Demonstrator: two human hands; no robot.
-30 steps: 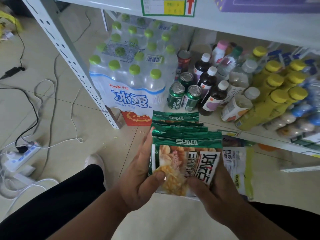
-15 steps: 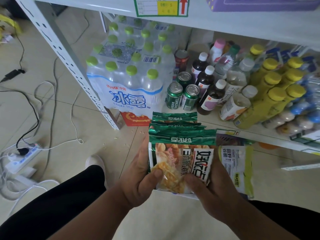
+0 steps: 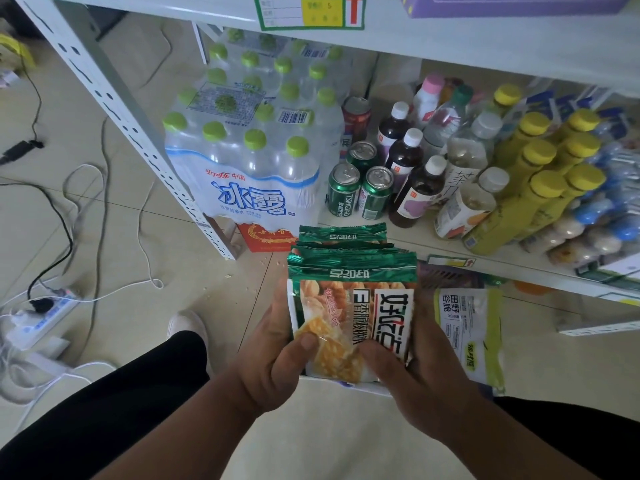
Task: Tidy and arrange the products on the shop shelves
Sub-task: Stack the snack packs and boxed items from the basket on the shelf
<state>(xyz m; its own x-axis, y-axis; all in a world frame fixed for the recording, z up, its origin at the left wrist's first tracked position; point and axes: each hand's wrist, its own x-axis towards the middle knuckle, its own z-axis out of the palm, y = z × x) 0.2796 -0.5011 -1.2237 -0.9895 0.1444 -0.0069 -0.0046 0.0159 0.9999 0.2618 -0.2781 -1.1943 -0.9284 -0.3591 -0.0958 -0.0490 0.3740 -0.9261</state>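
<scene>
Snack packets (image 3: 351, 306) stacked between both palms, left hand (image 3: 273, 355) and right hand (image 3: 412, 375) thumbs clamping front; far cans (image 3: 360, 194) read TSINGTAO.

3 cans (image 3: 360, 188) between water pack (image 3: 249, 168) and bottles (image 3: 450, 174)

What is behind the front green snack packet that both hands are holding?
Behind the front snack packet, more green packets of the same kind stand in a row, only their top edges visible. Left hand and right hand grip the front one. What lies beneath is covered.
</scene>
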